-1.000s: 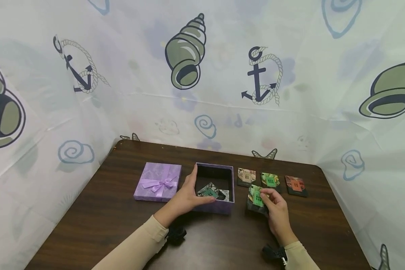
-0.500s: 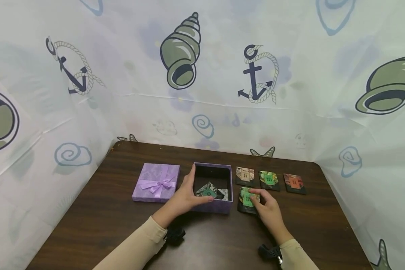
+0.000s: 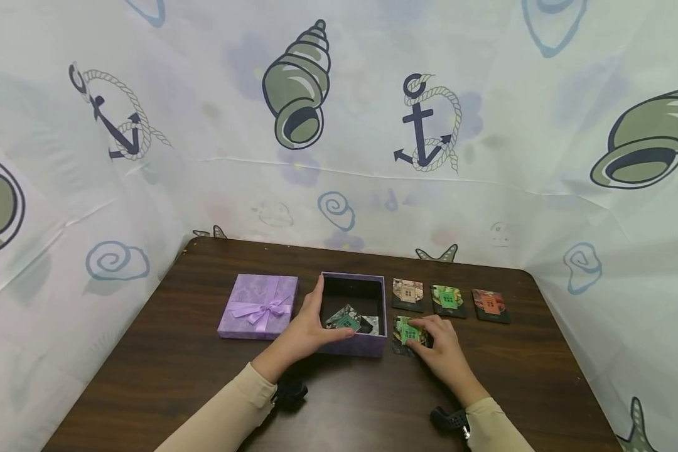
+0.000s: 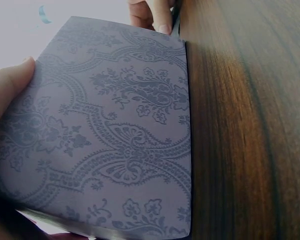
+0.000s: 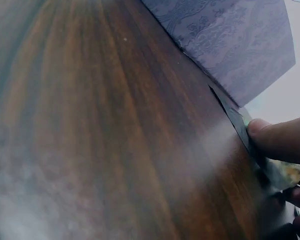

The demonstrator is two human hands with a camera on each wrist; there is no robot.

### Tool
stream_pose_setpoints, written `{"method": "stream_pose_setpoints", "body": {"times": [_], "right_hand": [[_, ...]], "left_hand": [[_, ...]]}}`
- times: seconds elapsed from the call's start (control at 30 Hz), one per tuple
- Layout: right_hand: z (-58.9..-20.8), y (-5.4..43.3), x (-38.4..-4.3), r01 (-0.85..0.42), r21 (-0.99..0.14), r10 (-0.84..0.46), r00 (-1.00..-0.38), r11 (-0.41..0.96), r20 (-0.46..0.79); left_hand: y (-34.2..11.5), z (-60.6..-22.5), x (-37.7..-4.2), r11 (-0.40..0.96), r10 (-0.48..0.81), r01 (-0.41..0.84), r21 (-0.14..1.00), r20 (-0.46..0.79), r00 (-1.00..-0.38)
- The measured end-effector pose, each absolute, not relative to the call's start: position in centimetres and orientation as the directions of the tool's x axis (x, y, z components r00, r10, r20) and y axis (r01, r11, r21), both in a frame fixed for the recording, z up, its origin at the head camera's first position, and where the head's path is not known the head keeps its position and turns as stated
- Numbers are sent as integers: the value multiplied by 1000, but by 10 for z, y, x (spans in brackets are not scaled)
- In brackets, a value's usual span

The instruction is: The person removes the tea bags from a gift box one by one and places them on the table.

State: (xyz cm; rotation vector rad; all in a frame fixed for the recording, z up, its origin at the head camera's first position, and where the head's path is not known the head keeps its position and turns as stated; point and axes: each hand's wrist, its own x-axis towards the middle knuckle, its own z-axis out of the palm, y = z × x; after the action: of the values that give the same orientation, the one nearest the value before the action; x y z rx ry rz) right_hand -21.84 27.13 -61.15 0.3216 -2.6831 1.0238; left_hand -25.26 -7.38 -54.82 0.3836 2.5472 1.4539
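Observation:
My left hand grips the left side of an uncovered purple gift box, its thumb over the front rim. The left wrist view shows that thumb against the patterned outer wall. Inside the dark box lie a dark green sachet and a whitish one. My right hand pinches a small green-and-black sachet just right of the box, low over the table. From the right wrist, the thumb shows on the sachet's face, with its thin dark edge near the wood.
The purple lid with a ribbon bow lies left of the box. Behind my right hand, a row of sachets runs along the table: a beige one, a green one and a red one. A patterned cloth hangs behind.
My right hand has moved left with the green sachet and lowered it beside the box, in front of the beige one. The left hand keeps its hold; the head view has shifted slightly.

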Motion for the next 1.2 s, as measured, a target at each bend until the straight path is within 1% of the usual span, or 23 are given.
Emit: {"method": "stream_pose_setpoints", "body": {"times": [0.2,0.47,0.73,1.2], "right_hand": [[-612,270,-218,-304,-585,-131,-939,752,319],[-613,268,-218,-314,-590,-133,-935,743,330],[-614,269,-218,-343,-572,-151,-922,745,356],[-614,270,-217,-336,-607,-143,-928,721,344]], "left_hand": [[-75,-546,-252,487,318,133,863,-34,-947],[-74,-547,-253,483,322,136,865,-31,-946],[-74,-545,-252,484,316,131,865,-33,-948],[-75,-548,-253,486,313,132,864,-31,-949]]}}
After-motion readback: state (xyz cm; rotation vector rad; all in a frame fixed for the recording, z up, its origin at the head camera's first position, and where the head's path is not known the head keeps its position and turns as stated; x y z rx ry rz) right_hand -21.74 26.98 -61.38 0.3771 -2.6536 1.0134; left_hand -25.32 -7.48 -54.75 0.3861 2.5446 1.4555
